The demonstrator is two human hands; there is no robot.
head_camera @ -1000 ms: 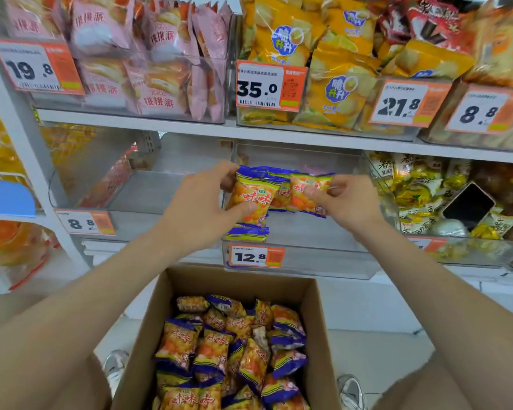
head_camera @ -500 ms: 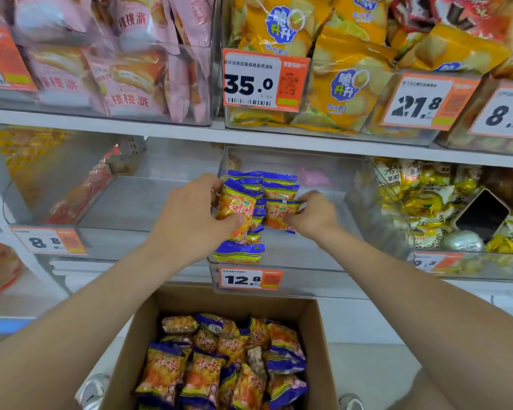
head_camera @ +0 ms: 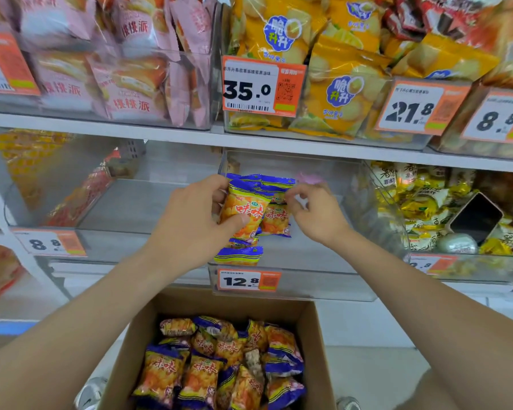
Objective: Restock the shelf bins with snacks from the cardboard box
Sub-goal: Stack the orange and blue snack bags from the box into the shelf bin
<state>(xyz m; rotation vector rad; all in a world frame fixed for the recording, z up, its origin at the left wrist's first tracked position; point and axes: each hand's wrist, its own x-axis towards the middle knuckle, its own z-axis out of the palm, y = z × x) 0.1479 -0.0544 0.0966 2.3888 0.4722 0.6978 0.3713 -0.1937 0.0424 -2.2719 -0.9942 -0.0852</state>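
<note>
An open cardboard box (head_camera: 320, 344) sits low in front of me, holding several orange-and-blue snack packets (head_camera: 202, 377). Above it is a clear shelf bin (head_camera: 308, 288) tagged 12.8. My left hand (head_camera: 196, 226) grips an upright stack of the same packets (head_camera: 246, 214) inside the bin. My right hand (head_camera: 317, 214) pinches the top edge of a packet (head_camera: 276, 220) at the right side of that stack. One more packet (head_camera: 239, 255) lies flat at the bin's front.
The clear bin (head_camera: 125, 208) to the left, tagged 8.8, is nearly bare. The bin (head_camera: 397, 220) to the right holds yellow-wrapped sweets and a dark scoop (head_camera: 477, 217). The upper shelf (head_camera: 160, 134) carries pink and yellow snack bags behind price tags. My shoes show beside the box.
Both hands carried the packets forward and down into the 12.8 bin. The view moved closer to the shelf and slightly right.
</note>
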